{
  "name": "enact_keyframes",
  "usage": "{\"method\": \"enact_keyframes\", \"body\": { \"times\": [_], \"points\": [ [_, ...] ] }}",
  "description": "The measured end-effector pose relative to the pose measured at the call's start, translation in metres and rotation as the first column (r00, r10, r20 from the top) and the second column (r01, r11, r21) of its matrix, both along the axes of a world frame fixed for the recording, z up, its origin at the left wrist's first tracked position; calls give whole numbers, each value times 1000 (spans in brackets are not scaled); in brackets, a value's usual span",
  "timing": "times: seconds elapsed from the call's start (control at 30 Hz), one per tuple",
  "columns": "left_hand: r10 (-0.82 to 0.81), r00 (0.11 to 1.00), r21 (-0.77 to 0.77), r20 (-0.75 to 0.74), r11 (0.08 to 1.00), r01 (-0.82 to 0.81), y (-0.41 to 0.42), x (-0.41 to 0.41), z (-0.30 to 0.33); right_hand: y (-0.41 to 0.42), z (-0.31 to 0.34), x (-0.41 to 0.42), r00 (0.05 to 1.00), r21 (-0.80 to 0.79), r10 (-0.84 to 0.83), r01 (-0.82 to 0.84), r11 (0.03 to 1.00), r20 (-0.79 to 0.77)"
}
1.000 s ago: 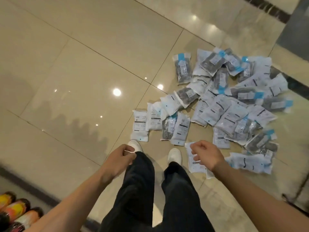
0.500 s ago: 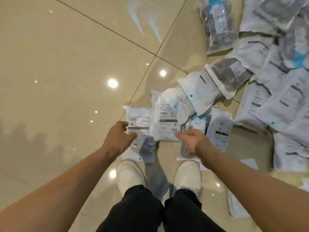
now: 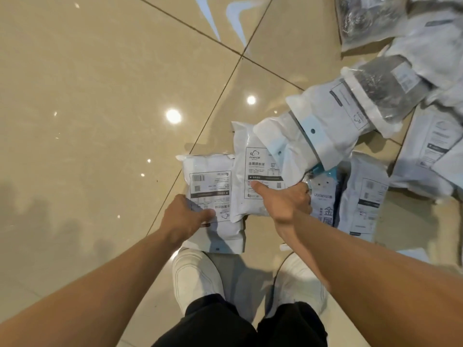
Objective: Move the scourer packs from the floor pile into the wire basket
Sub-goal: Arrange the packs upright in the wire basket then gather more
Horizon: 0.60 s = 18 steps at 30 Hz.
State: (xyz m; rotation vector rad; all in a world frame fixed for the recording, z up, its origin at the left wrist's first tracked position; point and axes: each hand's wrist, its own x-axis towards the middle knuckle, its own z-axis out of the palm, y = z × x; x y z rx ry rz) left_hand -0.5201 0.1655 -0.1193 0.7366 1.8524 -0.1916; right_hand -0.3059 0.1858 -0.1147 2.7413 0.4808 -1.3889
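Note:
Several scourer packs lie in a pile (image 3: 375,101) on the floor at the upper right; most are white, some clear with dark steel wool inside. My left hand (image 3: 184,217) grips the left edge of the nearest white pack (image 3: 208,174), thumb on top. My right hand (image 3: 284,200) holds the neighbouring white pack (image 3: 250,156), thumb laid across its label and fingers curled at its right edge beside a blue-topped pack (image 3: 325,196). Both packs still rest on the floor. The wire basket is out of view.
Glossy beige floor tiles (image 3: 100,96) with dark grout lines spread to the left and reflect ceiling lights. My white shoes (image 3: 195,276) and black trousers (image 3: 238,324) are directly below the hands, toes touching the nearest pack.
The view has dropped closer to the floor. Both hands have reached forward from above the shoes and closed on the two nearest white packs.

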Motion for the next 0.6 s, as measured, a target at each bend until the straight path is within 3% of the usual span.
{"method": "enact_keyframes", "body": {
  "times": [0.17, 0.3, 0.43, 0.5, 0.6],
  "points": [
    [131, 991, 29, 31, 991, -132, -2, 8, 19, -1, 6, 26, 955, 22, -138, 149, 989, -261],
    [181, 981, 54, 66, 981, -185, -4, 10, 55, -9, 32, 42, 918, -23, -88, 86, 996, -388],
    [230, 965, 60, 125, 969, -239, -6, 5, 122, -28, 102, 48, 848, -64, -101, 79, 995, -520],
    [233, 958, 77, 168, 966, -248, -5, 2, 167, -39, 151, 49, 813, -14, -130, 149, 989, -568],
    [219, 948, 98, 232, 964, -247, -3, 4, 252, -58, 238, 49, 821, 104, -49, 131, 986, -569]
  ]
}}
